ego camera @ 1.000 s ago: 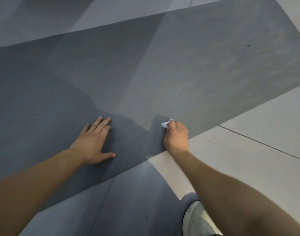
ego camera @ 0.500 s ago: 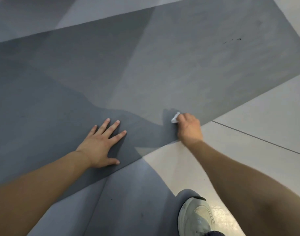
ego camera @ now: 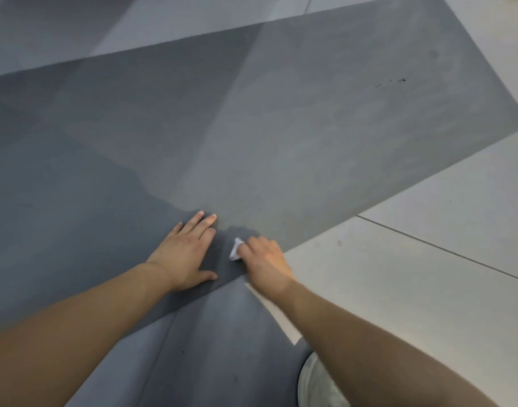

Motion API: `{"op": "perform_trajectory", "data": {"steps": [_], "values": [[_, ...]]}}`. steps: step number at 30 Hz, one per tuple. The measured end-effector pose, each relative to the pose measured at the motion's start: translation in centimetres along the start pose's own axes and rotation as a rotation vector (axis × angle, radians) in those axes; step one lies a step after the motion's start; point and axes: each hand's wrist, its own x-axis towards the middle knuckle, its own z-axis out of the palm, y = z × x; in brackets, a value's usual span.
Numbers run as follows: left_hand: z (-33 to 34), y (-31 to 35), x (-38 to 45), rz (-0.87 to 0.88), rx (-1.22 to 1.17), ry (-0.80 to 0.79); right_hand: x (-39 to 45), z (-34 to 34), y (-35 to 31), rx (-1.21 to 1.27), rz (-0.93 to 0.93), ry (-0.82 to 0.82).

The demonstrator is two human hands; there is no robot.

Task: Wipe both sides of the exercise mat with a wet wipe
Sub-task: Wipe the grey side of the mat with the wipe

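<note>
head view: there is one exercise mat point(ego camera: 281, 127), one wet wipe point(ego camera: 235, 250), two bare hands, and one shoe point(ego camera: 319, 383). the mat is a flat grey sheet lying spread on the pale tiled floor point(ego camera: 428, 289), running from the left edge of the picture across to a rounded corner at the far right. its surface is matte and mostly even in tone, with a few small dark specks near the upper right and faint lighter smudges across the brighter part; a darker shadow covers its near left portion, so the mat looks two-toned. its near edge runs diagonally, and both hands sit close to that edge. the left hand point(ego camera: 184, 254) lies palm down on the mat, fingers straight and close together, thumb out to the side, holding nothing. just to its right, apart from it, the right hand point(ego camera: 263, 261) rests on the mat at the near edge with its fingers curled over the wipe, pressing it against the mat. the wipe is a small white crumpled wad, only a pointed corner showing past the fingers on the side toward the left hand. the shoe is light grey, at the bottom of the picture on the floor, partly hidden behind the right forearm. one dark grout line crosses the tiles at right.
</note>
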Motion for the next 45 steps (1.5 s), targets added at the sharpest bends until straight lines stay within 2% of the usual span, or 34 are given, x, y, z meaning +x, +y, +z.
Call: {"op": "perform_trajectory", "data": {"steps": [2, 6, 9, 11, 13, 17, 19, 21, 23, 26, 28, 30, 32, 34, 38, 40, 43, 45], "values": [[-0.4, 0.2, 0.3, -0.007, 0.044, -0.006, -0.9, -1.0, 5.2, -0.069, 0.085, 0.034], [-0.8, 0.3, 0.7, -0.012, 0.087, -0.029, -2.7, -3.7, 13.0, -0.135, 0.411, 0.114], [-0.8, 0.3, 0.7, -0.010, 0.087, -0.025, -1.5, -3.0, 12.0, -0.047, 0.666, 0.236], [-0.9, -0.1, 0.8, -0.002, 0.056, 0.017, 0.4, -1.4, 8.8, 0.052, 0.729, 0.295], [-1.2, -0.9, 1.2, -0.017, 0.024, 0.061, 2.7, 0.5, 4.1, 0.089, 0.657, 0.254], [-2.4, -3.0, 2.1, -0.177, -0.032, 0.023, 6.4, 1.5, -4.8, 0.091, 0.247, 0.063], [-3.3, -4.7, 2.1, -0.328, -0.074, 0.007, 7.7, 0.8, -4.5, 0.053, 0.046, 0.028], [-4.1, -6.9, 1.8, -0.441, -0.078, -0.040, 8.9, 0.2, -0.8, -0.009, -0.065, 0.019], [-4.7, -9.3, 1.5, -0.526, -0.099, -0.089, 10.1, -0.6, 4.7, -0.028, 0.058, 0.110], [-5.3, -11.3, 1.3, -0.569, -0.113, -0.140, 11.0, -2.6, 11.5, -0.090, 0.405, 0.199], [-5.4, -11.6, 1.6, -0.544, -0.082, -0.145, 11.6, -3.0, 12.5, -0.098, 0.525, 0.212], [-5.3, -11.9, 1.8, -0.528, -0.074, -0.132, 12.6, -2.2, 10.9, -0.047, 0.568, 0.287], [-5.2, -12.8, 1.7, -0.508, -0.075, -0.089, 13.7, -0.4, 7.8, 0.028, 0.542, 0.330], [-5.3, -14.0, 1.5, -0.480, -0.050, -0.060, 14.8, 1.5, 3.7, 0.095, 0.463, 0.303], [-5.6, -15.3, 1.2, -0.414, 0.006, -0.046, 16.7, 3.6, -6.4, 0.149, 0.199, 0.167], [-5.7, -15.4, 1.1, -0.416, 0.025, -0.032, 17.6, 3.4, -9.1, 0.147, 0.056, 0.120], [-5.7, -15.4, 1.7, -0.435, 0.047, -0.012, 18.6, 2.6, -5.6, 0.056, -0.118, 0.131], [-5.8, -15.6, 2.2, -0.460, 0.002, -0.050, 19.5, 1.7, -0.2, 0.026, -0.048, 0.215]]}}
